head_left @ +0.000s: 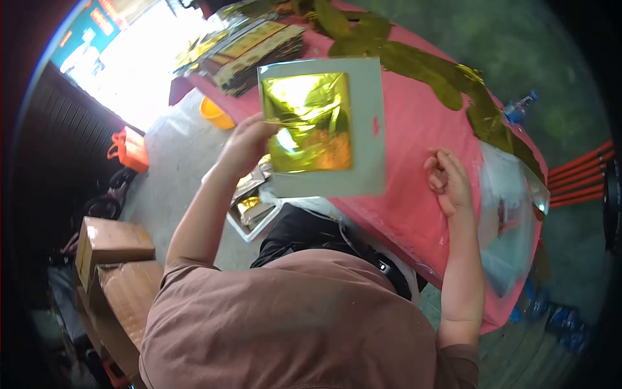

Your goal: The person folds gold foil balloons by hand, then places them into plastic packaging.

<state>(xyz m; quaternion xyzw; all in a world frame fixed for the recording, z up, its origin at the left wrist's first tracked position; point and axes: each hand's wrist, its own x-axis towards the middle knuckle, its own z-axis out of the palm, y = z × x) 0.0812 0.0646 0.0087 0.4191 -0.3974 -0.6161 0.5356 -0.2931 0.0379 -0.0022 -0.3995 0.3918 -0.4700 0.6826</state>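
Observation:
My left hand [253,142] is closed on the left edge of a flat pale card package [368,97], held up above the pink-covered table [414,117]. A shiny gold foil packet [311,123] shows on the face of the package, and a small hole is cut near its right edge. To the right, my right hand [448,178] is over the pink cover with its fingers partly curled and apart, holding nothing. It does not touch the package.
Stacked packages [259,48] lie at the table's far left. Gold foil strips [421,65] run along the far edge, near a plastic bottle [520,107]. Clear plastic [505,214] lies at right. A white box [249,232], orange bucket [216,113] and cardboard boxes [116,246] are lower left.

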